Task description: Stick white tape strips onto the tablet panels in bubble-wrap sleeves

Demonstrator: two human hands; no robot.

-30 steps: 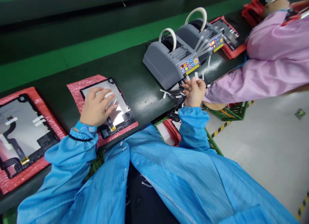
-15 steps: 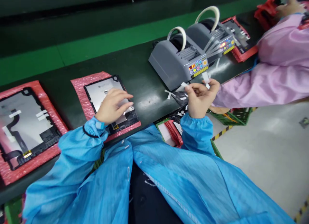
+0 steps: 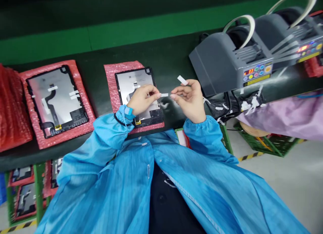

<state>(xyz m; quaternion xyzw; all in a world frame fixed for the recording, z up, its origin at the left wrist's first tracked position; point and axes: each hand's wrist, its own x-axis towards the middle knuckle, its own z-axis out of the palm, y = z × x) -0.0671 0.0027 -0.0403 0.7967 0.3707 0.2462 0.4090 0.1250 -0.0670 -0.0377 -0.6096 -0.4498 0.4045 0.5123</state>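
Observation:
My left hand is closed in a pinch on one end of a short strip of white tape. My right hand has its thumb and fingers drawn together close to the strip's other end; whether they touch it is hard to see. A second white tape strip sticks up from the fingers of that hand. Beneath my left hand lies an opened tablet screen, black-framed with a silver back, partly covered by the hand. It rests on a red bubble-wrap pouch.
On the right stand two grey tape dispensers. Another tablet screen, taped, lies on red wrap to the left, beside a stack of red pouches. Green crates stand below the bench. A co-worker's pink sleeve reaches in.
My right hand has come away from the tape dispenser, bringing white strips left. My left hand has moved to meet it and pinched one strip. The view has shifted left.

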